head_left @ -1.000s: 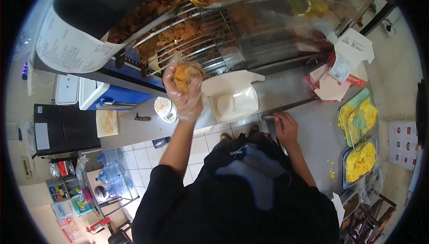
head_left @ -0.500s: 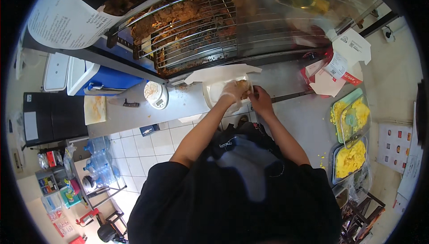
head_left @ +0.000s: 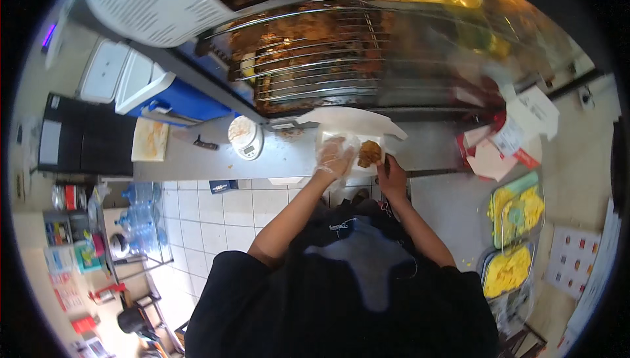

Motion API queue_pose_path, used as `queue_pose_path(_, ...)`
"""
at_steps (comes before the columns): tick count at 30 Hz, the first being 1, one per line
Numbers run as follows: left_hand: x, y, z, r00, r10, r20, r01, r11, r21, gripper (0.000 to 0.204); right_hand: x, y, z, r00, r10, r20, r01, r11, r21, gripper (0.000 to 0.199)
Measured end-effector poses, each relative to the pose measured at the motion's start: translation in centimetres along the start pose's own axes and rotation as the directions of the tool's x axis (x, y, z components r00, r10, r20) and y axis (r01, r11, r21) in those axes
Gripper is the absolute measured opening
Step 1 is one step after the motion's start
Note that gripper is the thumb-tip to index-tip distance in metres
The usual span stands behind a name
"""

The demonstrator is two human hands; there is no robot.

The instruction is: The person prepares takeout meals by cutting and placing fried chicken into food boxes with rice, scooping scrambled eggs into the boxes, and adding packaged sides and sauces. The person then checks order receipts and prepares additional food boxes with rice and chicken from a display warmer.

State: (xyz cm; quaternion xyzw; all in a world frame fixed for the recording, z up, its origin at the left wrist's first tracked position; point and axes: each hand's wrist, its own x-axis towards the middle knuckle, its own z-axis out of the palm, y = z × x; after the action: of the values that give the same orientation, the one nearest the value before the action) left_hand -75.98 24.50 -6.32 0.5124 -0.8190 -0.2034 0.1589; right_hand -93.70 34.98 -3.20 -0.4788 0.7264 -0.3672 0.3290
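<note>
Resting on the tabletop [head_left: 197, 161] just ahead of me: one piece of fried, breaded food [head_left: 369, 153], golden-brown, lumpy, crusted, roughly oval, with its long axis running away from me toward the rack

Container: open white takeaway box [head_left: 354, 125], smooth foam or card, hinged lid tipped back on the far side; the piece lies in its tray

My left hand [head_left: 335, 156]: in a thin, crinkled clear plastic glove, fingers loosely curled, lying just to the left of the piece and seemingly touching its edge; whether it is gripping I cannot tell

My right hand [head_left: 392, 177]: bare, at the near right rim of the box, fingers bent as if steadying it; whether it pinches the rim I cannot tell. The piece sits up and to the left of this hand, between my two hands, about equally near both

Beyond my hands: wire rack [head_left: 315, 63] of shiny metal bars, loaded with more brown fried pieces under a warm glow

Left of my left hand, well apart: small round white scale [head_left: 245, 137], hard plastic, then a stained flat sheet [head_left: 149, 139] farther left

Right of my right hand: red-and-white paper packaging [head_left: 499, 151], creased; farther right and nearer me, two clear-covered trays of yellow food [head_left: 515, 210], soft and crumbly-looking

Below left: white tiled floor [head_left: 223, 207], glossy
</note>
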Motion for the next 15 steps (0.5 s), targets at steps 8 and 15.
queue_pose_path(8,3.0,8.0,-14.6,0.723,0.281,-0.631,-0.348,0.937,0.018,0.026,-1.0,-1.2,-0.7,0.998,0.001,-0.063,0.001,0.999,0.035,0.045)
queue_pose_path(15,12.8,11.7,-24.6,0.756,0.209,-0.620,0.064,0.920,0.388,0.049,-1.5,-0.8,-1.0,0.984,-0.142,-0.105,0.155,0.980,0.123,0.034)
